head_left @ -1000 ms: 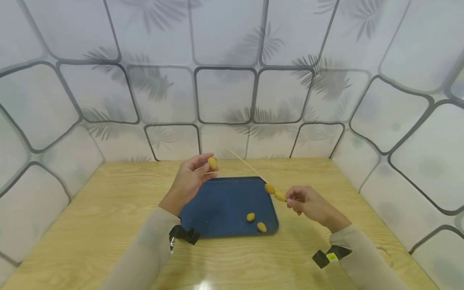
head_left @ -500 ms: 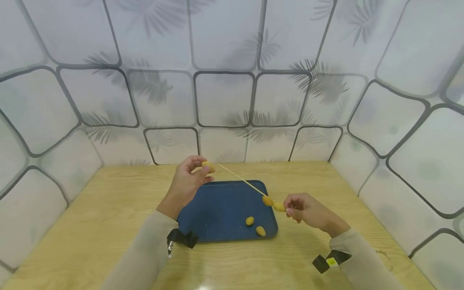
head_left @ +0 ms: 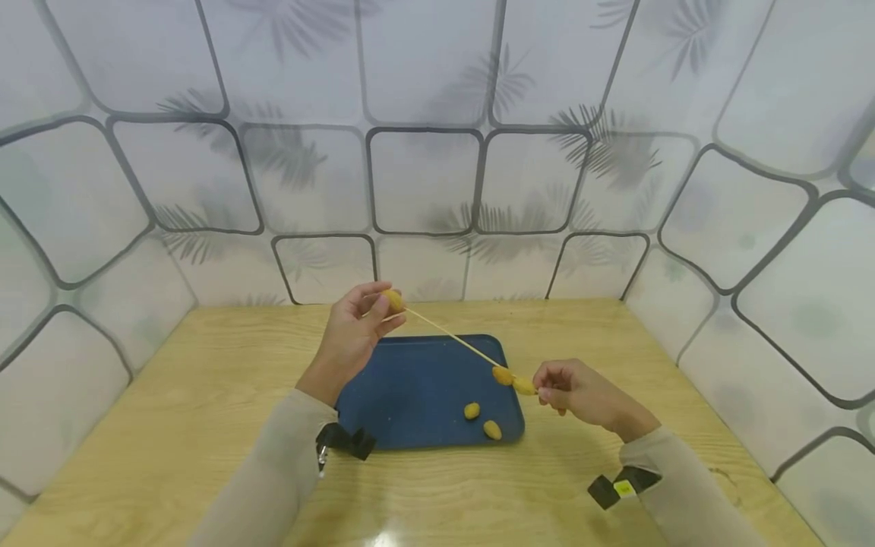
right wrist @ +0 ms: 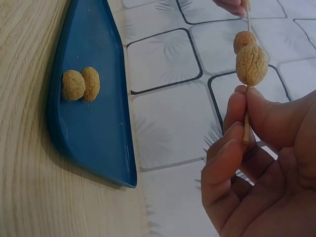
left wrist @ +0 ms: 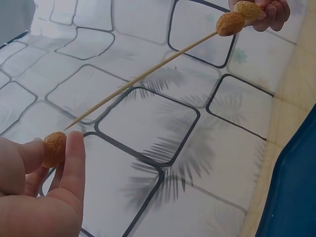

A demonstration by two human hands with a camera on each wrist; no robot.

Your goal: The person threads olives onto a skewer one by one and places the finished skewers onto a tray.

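My left hand [head_left: 347, 330] pinches a wrinkled golden-brown ball [left wrist: 54, 149] between thumb and fingers, above the far side of the blue tray [head_left: 417, 380]. A thin wooden skewer [head_left: 451, 334] slants up from my right hand [head_left: 581, 395] toward that ball. In the left wrist view its pointed tip lies right at the ball's upper edge. Thumb and fingers of my right hand grip the skewer's blunt end, which sticks out below them in the right wrist view. Two similar balls, one nearer [right wrist: 252, 65] and one farther [right wrist: 243, 41], sit threaded together just above the fingertips.
Two loose balls, one rounder [head_left: 472, 411] and one longer [head_left: 492, 430], lie at the tray's near right corner. The tray rests on a pale wooden table [head_left: 225, 425]. Patterned white panels [head_left: 424, 182] enclose the back and sides.
The skewer has tilted lower, and its tip now meets the ball in my left hand instead of standing apart. My right hand has dropped slightly; my left hand has shifted a little left.
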